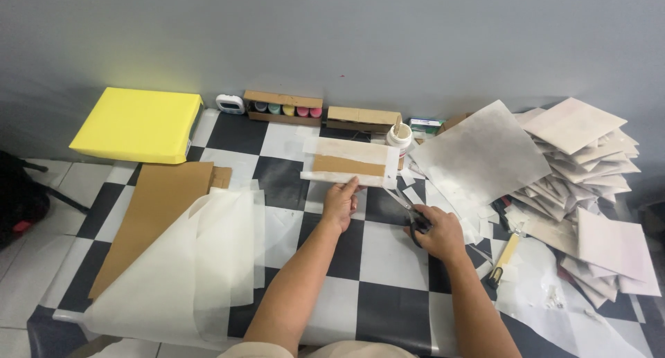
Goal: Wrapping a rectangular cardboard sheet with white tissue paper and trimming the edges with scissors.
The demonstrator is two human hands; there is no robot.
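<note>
Checkered black-and-white floor mat [388, 261] sat against a grey wall. Left hand [341, 202] fingers pinched the near edge of a paper-wrapped cardboard strip [350, 163] lying flat mid-mat; it looked light, semi-stiff, best gripped at the edges. Right hand [438, 232] was clenched on scissors [409, 211]. An open cardboard box [282, 108] held coloured paint pots.

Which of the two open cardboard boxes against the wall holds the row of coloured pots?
The left cardboard box, beside the small white clock. Its pots show green, yellow and pink tops; the right cardboard box shows none.
</note>
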